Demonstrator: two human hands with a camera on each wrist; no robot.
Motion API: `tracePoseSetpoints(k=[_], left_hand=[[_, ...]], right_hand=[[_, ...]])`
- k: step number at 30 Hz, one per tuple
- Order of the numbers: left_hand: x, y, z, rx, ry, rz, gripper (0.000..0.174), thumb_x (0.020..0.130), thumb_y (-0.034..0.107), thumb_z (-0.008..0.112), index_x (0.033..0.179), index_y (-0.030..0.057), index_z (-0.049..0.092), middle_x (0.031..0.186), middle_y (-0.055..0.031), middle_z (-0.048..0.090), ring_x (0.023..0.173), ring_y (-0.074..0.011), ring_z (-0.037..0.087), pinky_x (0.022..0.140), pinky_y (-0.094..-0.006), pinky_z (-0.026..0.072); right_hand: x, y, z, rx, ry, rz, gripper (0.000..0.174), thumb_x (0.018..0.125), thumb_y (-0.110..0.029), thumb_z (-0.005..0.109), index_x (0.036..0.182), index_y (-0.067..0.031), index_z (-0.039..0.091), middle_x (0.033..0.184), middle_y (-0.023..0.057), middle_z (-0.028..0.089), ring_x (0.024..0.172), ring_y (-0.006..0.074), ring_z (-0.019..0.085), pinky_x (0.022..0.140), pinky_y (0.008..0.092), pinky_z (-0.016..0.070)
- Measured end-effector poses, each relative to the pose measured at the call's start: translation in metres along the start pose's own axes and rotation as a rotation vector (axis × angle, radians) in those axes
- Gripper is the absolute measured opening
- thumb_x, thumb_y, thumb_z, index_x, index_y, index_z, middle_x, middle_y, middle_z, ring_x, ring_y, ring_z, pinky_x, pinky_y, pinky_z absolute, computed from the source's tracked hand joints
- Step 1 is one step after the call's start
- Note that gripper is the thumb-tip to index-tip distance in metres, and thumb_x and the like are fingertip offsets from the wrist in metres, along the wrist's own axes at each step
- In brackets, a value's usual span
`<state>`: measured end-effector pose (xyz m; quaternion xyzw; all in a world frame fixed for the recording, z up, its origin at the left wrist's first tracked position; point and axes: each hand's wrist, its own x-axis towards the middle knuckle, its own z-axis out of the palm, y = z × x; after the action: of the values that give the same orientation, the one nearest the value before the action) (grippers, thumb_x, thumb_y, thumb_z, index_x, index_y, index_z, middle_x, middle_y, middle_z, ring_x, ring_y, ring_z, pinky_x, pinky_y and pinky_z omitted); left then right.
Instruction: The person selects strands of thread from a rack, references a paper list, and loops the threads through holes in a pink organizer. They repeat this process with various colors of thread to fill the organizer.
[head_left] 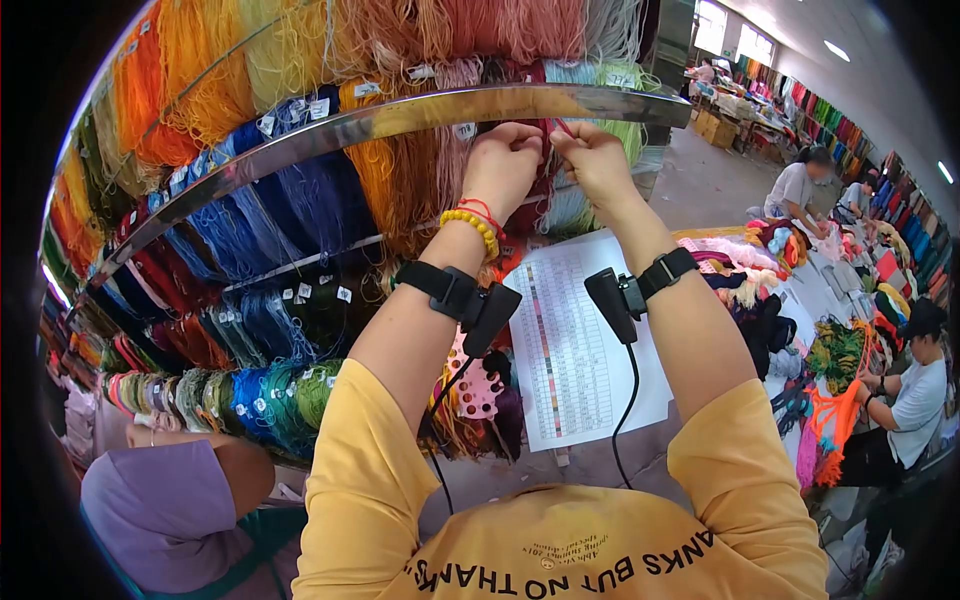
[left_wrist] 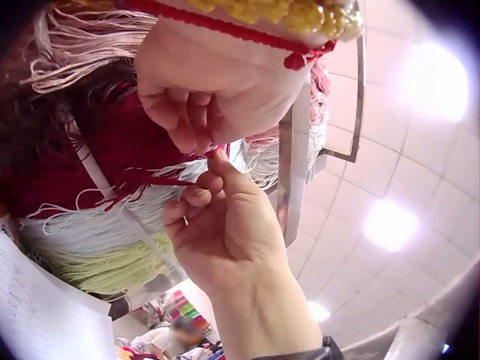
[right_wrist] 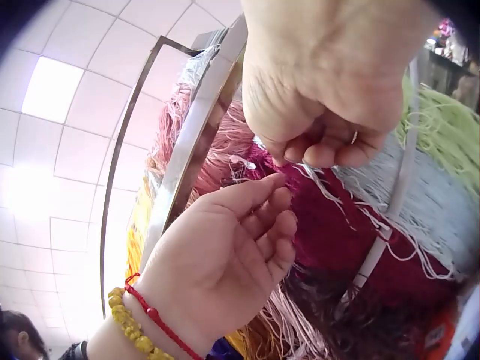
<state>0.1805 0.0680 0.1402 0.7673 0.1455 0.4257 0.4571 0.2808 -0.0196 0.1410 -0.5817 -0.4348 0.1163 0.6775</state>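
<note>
The left hand (head_left: 503, 165) and right hand (head_left: 597, 165) pinch fine crimson thread (left_wrist: 174, 181) between their fingers, beside the rack's metal rail (head_left: 400, 115); so thin a strand could slip under an uneven pull, or snag in crowded neighbouring skeins (right_wrist: 435, 202). Rightward, yarn (head_left: 840, 350) heaps a surface (head_left: 710, 232) in a bright, tile-ceilinged room, with people (head_left: 915, 400) around it.

The person's mustard-yellow T-shirt (head_left: 620, 520) bears black lettering (head_left: 645, 563), worn with a yellow beaded bracelet (right_wrist: 127, 322), a knotted red cord (right_wrist: 154, 313), and black wrist cameras (head_left: 492, 320) with cables (head_left: 634, 385).
</note>
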Motion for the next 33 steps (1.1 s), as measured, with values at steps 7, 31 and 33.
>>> tracePoseSetpoints(k=[7, 31, 33], left_hand=[[0.004, 0.017, 0.004, -0.232, -0.090, -0.217, 0.021, 0.086, 0.018, 0.052, 0.097, 0.0031, 0.062, 0.068, 0.0005, 0.055, 0.054, -0.0068, 0.047, 0.051, -0.0191, 0.0403], [0.002, -0.011, -0.016, 0.330, 0.271, 0.033, 0.024, 0.079, 0.024, 0.050, 0.083, 0.0049, 0.064, 0.078, -0.0196, 0.062, 0.077, -0.0353, 0.060, 0.071, -0.0400, 0.0478], [-0.009, 0.004, -0.014, 0.268, 0.132, 0.130, 0.023, 0.080, 0.024, 0.050, 0.084, 0.0060, 0.065, 0.080, -0.0191, 0.062, 0.079, -0.0344, 0.060, 0.071, -0.0388, 0.0475]], right_hand=[[0.000, -0.003, -0.003, 0.024, -0.014, 0.023, 0.015, 0.085, -0.020, 0.056, 0.081, -0.0055, 0.059, 0.062, -0.0040, 0.050, 0.053, 0.0042, 0.042, 0.050, 0.0183, 0.0348], [0.000, 0.000, -0.003, 0.352, 0.006, 0.113, 0.011, 0.083, -0.014, 0.052, 0.083, -0.0045, 0.058, 0.065, 0.0009, 0.053, 0.052, 0.0070, 0.047, 0.048, 0.0214, 0.0372], [-0.006, -0.003, -0.002, 0.233, -0.003, 0.092, 0.010, 0.083, -0.013, 0.052, 0.085, -0.0043, 0.057, 0.064, 0.0008, 0.052, 0.052, 0.0070, 0.047, 0.047, 0.0213, 0.0372]])
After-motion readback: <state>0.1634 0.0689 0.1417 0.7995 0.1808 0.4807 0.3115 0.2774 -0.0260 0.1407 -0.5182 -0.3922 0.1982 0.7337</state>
